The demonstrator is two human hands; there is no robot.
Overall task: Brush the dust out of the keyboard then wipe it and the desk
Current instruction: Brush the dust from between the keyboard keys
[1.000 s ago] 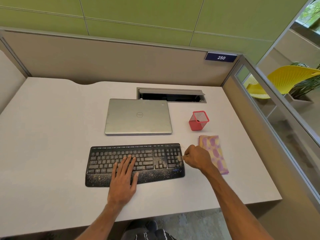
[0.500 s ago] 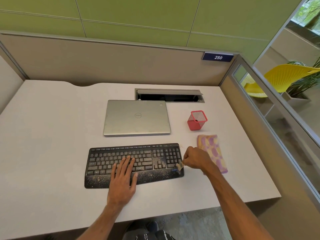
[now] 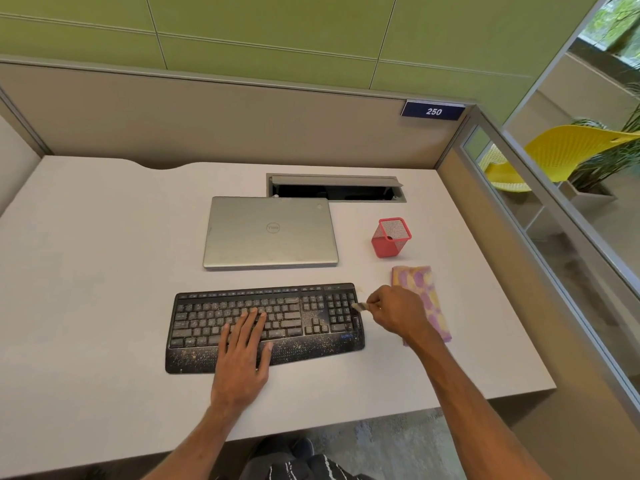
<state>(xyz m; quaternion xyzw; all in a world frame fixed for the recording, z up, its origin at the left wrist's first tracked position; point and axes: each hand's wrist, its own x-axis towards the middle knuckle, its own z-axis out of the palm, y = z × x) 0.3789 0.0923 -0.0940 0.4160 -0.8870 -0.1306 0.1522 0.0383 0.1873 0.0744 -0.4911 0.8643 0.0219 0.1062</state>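
black dusty keyboard (image 3: 207,318) under flat left hand (image 3: 242,356), right hand (image 3: 398,315) pinching brush (image 3: 360,307).

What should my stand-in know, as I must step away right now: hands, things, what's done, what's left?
Left hand: flat on the keyboard, fingers straight.
Right hand: pinches a small brush at the keyboard's right edge, by the number pad.
Cloth: on the desk right of the keyboard, partly hidden behind the right hand.
Done: no area looks clean; dust speckles keys and palm rest.
Left: brush the whole keyboard, then wipe it and the desk with the cloth.
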